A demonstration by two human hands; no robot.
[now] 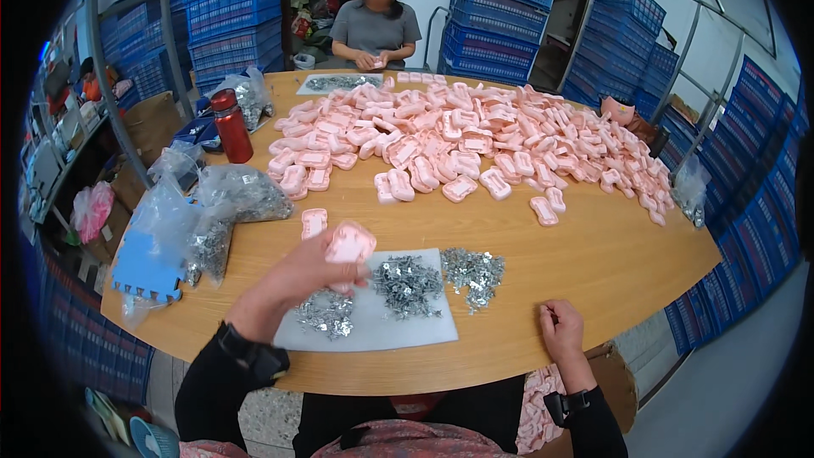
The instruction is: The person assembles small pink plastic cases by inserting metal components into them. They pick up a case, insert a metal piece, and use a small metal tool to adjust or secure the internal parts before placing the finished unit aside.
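My left hand (305, 271) is closed around a pink plastic casing (351, 240), held over the left part of a white foam sheet (407, 335). A loose pile of small silvery metal clips (326, 312) lies on the sheet beneath that hand. Beside it is a denser heap of small metal parts (405, 286), and a third pile (475, 277) sits at the sheet's right edge. Near the front edge of the table, my right hand (561, 329) is closed with curled fingers; its inside is hidden. Another pink casing (314, 222) lies just beyond my left hand.
A big heap of pink casings (475, 131) covers the far half of the wooden table (593, 263). Bags of metal parts (242, 191), a blue foam mat (148, 263) and a red bottle (231, 127) stand left. Across the table, a person (377, 21) handles a pink piece. Blue crates (233, 13) are stacked behind.
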